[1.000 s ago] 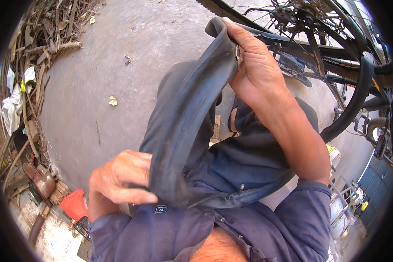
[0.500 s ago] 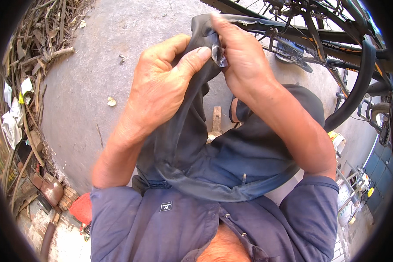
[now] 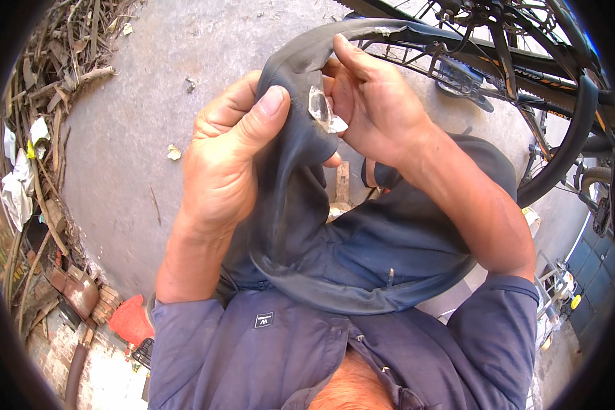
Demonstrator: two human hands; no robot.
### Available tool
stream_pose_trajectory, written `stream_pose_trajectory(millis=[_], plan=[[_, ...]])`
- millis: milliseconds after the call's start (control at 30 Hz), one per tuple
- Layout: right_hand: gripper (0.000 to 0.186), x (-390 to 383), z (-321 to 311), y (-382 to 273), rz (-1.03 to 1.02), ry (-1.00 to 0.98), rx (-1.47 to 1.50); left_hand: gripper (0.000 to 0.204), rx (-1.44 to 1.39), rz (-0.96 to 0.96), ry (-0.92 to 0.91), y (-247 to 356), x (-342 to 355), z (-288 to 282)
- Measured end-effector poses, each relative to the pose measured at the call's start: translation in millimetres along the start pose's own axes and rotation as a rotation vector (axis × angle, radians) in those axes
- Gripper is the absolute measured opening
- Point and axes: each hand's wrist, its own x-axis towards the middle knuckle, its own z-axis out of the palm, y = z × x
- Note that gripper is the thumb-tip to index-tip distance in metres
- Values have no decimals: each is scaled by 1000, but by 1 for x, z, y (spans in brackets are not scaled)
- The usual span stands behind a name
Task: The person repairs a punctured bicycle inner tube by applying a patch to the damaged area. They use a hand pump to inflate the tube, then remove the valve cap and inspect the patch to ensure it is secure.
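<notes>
A black rubber inner tube (image 3: 278, 225) loops from my hands down over my lap, its valve stem (image 3: 390, 277) standing up at the right of the lower stretch. My left hand (image 3: 229, 140) grips the upper left part of the tube, thumb flat on top and fingers underneath. A dark patch with a pale, shiny film edge (image 3: 319, 108) shows on the tube between my hands, and a piece of the film sticks up on its right. My right hand (image 3: 383, 102) curls round the tube beside the patch, thumb raised along the upper edge; its other fingers are mostly hidden behind the rubber.
A bicycle (image 3: 502, 68) lies at the upper right, a loose black tyre or tube section (image 3: 570, 147) hanging by it. Sticks and litter (image 3: 44, 82) line the left side. A red object (image 3: 131, 320) is at the lower left. A wooden piece (image 3: 342, 183) is between my knees.
My left hand has moved left and its thumb has come off the patch. The tube has spread out flatter, showing more of the patch and film. My right fingers have loosened somewhat.
</notes>
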Motion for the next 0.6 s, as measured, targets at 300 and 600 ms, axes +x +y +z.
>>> stream_pose_trajectory(millis=[300, 600], plan=[[24, 5, 13, -13, -125, 141, 130, 29, 78, 33, 128, 2, -8, -11], [28, 7, 15, -12, -52, 323, -129, 30, 292, -93, 226, 7, -19, -3]])
